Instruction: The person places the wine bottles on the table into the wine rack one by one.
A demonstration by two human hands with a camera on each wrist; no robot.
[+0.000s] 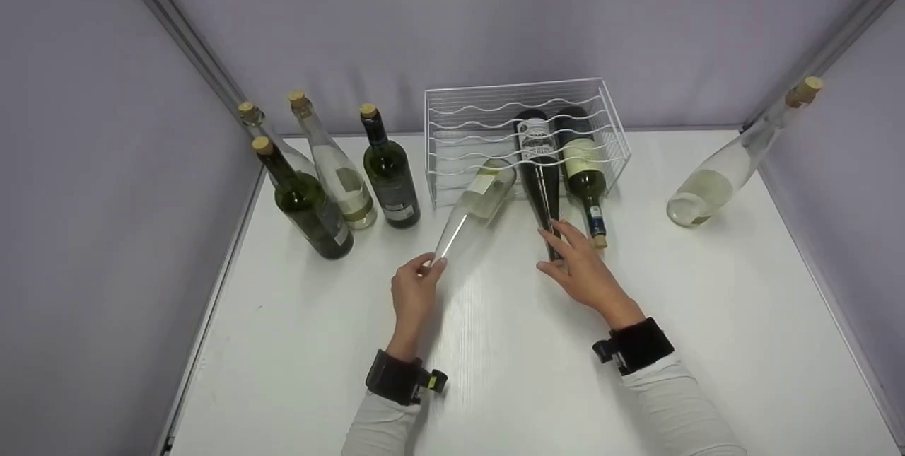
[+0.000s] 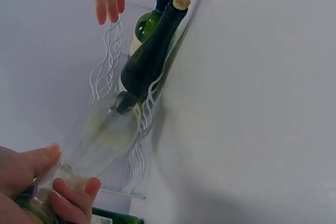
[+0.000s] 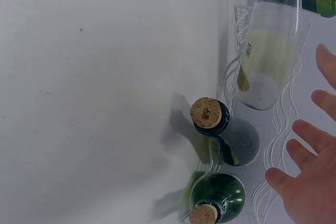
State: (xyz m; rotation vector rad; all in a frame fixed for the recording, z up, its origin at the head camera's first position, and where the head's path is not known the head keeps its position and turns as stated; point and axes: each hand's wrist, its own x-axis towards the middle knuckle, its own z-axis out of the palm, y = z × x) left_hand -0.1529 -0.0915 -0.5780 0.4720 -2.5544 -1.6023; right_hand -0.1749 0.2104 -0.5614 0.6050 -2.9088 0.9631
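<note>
My left hand (image 1: 416,290) grips a clear glass bottle (image 1: 475,201) by its neck. The bottle slants, its base at the front left part of a white wire rack (image 1: 513,85) with wavy bars. Its neck end is hidden by the hand. Two corked bottles lie in the rack: a dark bottle (image 1: 543,191) with a white label, and a green bottle (image 1: 584,177) with a cream label at its right. Over the dark bottle's neck is my right hand (image 1: 583,269), its fingers spread; the right wrist view shows these fingers (image 3: 310,132) holding nothing.
On the left of the white table (image 1: 318,343) stand several corked bottles, among them a green bottle (image 1: 311,208), a clear bottle (image 1: 339,177) and another green bottle (image 1: 392,180). One clear corked bottle (image 1: 714,184) stands far right. Walls enclose the back and sides.
</note>
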